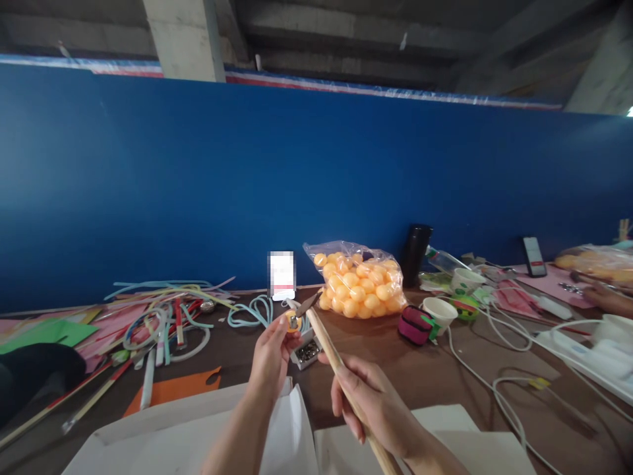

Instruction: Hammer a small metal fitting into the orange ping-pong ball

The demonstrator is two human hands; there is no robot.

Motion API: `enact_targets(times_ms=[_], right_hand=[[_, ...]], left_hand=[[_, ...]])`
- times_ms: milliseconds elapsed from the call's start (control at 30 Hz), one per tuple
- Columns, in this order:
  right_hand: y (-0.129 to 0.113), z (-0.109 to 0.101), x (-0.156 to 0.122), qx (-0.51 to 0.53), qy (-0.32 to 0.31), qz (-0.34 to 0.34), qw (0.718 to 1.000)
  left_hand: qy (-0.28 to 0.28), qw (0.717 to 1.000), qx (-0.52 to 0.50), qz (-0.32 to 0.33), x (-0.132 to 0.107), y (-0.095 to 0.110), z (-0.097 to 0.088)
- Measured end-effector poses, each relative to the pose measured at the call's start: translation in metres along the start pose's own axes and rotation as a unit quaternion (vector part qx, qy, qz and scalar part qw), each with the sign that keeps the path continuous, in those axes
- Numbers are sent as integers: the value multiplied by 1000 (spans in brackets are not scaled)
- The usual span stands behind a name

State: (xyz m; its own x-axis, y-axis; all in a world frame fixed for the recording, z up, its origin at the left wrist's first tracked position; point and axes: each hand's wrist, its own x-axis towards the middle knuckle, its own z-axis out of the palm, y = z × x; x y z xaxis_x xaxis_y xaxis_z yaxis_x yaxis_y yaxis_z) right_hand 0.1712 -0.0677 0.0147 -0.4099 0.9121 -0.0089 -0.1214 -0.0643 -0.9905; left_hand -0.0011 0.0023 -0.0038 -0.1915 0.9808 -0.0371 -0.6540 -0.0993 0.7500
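Room over tabletop (420, 373) right of wooden handle (326, 343), bagged balls (360, 287) behind, cable (519, 430) farther right

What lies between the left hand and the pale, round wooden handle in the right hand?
In the head view, a small, grey-white open box of metallic pieces lies between the left hand and the handle.

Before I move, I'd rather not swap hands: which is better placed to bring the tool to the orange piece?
The right hand, probably: it grips the tool, whose far end is near the orange piece. The left hand pinches that piece, so it seems better suited to steadying.
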Motion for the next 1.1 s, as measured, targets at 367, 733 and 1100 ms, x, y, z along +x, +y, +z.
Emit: enact_targets(times_ms=[367, 733, 1100], right_hand=[[0, 0, 0, -14, 2, 6, 1000], [1, 1, -1, -1, 6, -17, 1000], [2, 2, -3, -30, -9, -15, 999]], left_hand=[[1, 1000, 1, 1, 0, 0, 0], [8, 1000, -3, -1, 0, 1, 1], [-5, 1000, -23, -5, -1, 3, 1]])
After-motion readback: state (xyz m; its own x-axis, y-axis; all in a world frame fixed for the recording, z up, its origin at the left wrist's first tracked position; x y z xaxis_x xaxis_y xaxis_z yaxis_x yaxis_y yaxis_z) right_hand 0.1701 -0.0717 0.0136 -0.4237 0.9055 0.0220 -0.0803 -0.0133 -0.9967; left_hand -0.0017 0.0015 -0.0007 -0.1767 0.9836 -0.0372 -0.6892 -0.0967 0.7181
